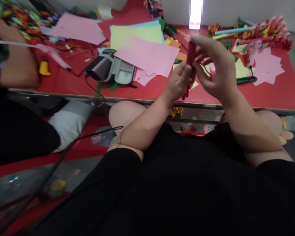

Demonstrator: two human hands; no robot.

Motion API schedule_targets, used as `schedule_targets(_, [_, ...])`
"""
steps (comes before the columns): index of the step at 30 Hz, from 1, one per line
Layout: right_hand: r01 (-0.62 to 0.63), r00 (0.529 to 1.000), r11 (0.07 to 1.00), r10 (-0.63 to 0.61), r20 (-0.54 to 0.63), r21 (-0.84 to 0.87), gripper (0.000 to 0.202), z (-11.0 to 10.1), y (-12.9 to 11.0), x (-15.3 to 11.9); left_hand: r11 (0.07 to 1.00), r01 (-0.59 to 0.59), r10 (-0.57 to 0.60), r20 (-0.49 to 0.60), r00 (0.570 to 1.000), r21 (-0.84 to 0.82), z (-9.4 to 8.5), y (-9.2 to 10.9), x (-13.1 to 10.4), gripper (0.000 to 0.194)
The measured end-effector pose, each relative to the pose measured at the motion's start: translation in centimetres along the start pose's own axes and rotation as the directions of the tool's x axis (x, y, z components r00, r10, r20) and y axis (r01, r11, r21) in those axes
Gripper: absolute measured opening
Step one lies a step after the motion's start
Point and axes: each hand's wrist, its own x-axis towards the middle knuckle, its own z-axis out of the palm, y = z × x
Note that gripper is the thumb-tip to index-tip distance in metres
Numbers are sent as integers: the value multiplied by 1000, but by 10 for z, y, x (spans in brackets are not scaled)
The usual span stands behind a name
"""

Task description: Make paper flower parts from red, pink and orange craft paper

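Over the near edge of the red tabletop [72,80], the left hand [179,78] is holding a slim red roll [191,52] by its lower part, thumb and fingers closing around it, while the right hand [218,64] is arching beside the roll, its index finger lying at the upper end and its thumb sitting near the middle (whether these curved fingers are gripping, I cannot tell). Just left of the hands, a pink sheet [149,55] is overlapping a yellow-green sheet [131,36], and a gray case [124,70] is lying open next to them. Beyond the roll, a lit phone [195,21] is leaning against the wall. On the right, a pink glue gun [253,54] is standing by jagged pink paper [271,67], and a light-blue tube [233,30] is lying farther back. At far left, a co-worker's hand [3,32] is showing blurred near a second pink glue gun [52,55].
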Motion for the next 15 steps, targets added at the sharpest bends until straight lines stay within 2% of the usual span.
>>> schedule_targets(3, [35,989,996,-23,145,-77,50,14,3,21,999,31,-35,-156,987,-28,-20,-24,13,81])
schedule_targets(6, [99,971,985,-64,230,-141,58,28,4,24,997,19,-34,-202,979,-75,-34,-40,10,82])
schedule_targets(12, [96,963,976,-42,266,-195,60,37,-5,18,987,-145,120,-304,945,-61,-32,-43,-1,74])
schedule_targets(15, [100,951,969,-26,308,-226,68,40,-5,20,995,-91,70,-347,935,-45,-33,-46,-1,73])
